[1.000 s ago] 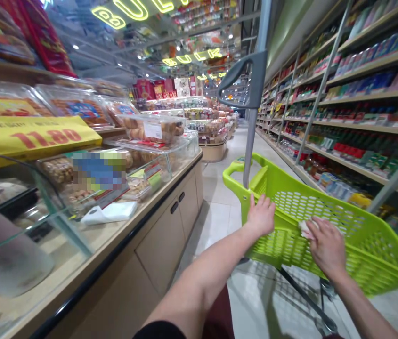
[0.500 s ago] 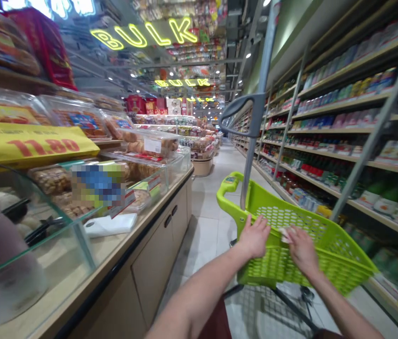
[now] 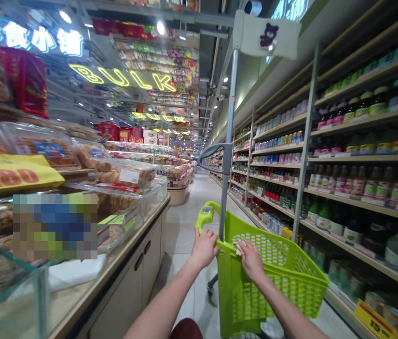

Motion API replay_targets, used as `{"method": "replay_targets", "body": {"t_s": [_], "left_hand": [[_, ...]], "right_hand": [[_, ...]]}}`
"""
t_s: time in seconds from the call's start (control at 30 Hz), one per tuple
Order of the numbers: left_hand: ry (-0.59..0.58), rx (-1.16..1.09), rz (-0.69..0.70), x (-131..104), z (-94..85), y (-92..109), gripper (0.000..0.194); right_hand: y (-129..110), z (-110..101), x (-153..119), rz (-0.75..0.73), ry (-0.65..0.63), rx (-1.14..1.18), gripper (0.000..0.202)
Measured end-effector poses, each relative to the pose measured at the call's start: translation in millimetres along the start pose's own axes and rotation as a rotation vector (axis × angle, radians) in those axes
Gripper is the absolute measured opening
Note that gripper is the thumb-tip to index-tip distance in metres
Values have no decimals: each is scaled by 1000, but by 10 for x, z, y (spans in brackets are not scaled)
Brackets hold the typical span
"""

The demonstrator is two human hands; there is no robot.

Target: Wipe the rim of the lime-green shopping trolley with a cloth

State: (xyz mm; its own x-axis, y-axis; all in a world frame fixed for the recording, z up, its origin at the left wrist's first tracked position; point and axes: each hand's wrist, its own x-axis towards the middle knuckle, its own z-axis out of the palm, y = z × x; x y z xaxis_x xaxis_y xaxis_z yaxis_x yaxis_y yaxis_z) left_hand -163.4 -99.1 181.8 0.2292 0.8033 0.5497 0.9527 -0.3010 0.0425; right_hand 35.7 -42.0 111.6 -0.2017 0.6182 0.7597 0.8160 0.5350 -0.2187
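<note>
A green shopping cart [image 3: 272,268] with a perforated basket stands in front of me, a grey pole [image 3: 232,99] rising from its near rim. My left hand [image 3: 205,247] is wrapped round the lower part of the cart's green handle, left of the pole. Right of the pole, my right hand [image 3: 251,260] is closed on a small crumpled white tissue [image 3: 239,248] at the basket's rim. Part of the tissue is hidden by the fingers.
Along the left runs a counter [image 3: 138,235] with packaged baked goods and a yellow price sign [image 3: 11,175]. Shelves [image 3: 357,197] of bottles and cans line the right. A tiled aisle [image 3: 202,188] runs ahead between them.
My left hand has moved from the basket's rim up to the cart's handle. The view has tilted up and turned right, showing a white flag on the pole. My right hand still holds the tissue.
</note>
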Motion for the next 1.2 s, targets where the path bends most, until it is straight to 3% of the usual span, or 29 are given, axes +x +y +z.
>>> {"method": "replay_targets", "body": {"t_s": [0.17,0.3,0.4,0.5,0.63,0.7,0.77,0.87,1.03,1.1,1.2], "left_hand": [[1,57,-5,-4,14,67,17],[-16,65,-10,-35,-52,56,18],[-64,70,4,-19,-103,66,18],[-96,48,-15,-3,-127,81,21],[-13,10,-55,-37,-101,71,35],[-6,17,-43,-60,-80,54,34],[-30,14,-24,-73,-64,36,30],[-33,-4,-10,-77,-55,22,28],[3,-31,19,-88,-89,-23,27],[14,-33,35,-88,-113,-77,28],[21,3,6,-68,-128,-176,30]], "right_hand": [[-508,149,92,-161,205,136,34],[-397,120,-116,-308,210,137,33],[-273,-72,-105,-418,185,94,33],[-426,-482,268,-503,250,69,33],[-840,-1087,1120,-579,419,-33,32],[-950,-1225,1454,-619,410,-135,29],[-960,-1205,1589,-652,362,-213,28],[-866,-962,1390,-720,254,-264,28],[-692,-502,643,-829,25,-239,34],[-658,-425,484,-836,-25,-218,35],[-655,-439,511,-846,-64,-208,34]]}}
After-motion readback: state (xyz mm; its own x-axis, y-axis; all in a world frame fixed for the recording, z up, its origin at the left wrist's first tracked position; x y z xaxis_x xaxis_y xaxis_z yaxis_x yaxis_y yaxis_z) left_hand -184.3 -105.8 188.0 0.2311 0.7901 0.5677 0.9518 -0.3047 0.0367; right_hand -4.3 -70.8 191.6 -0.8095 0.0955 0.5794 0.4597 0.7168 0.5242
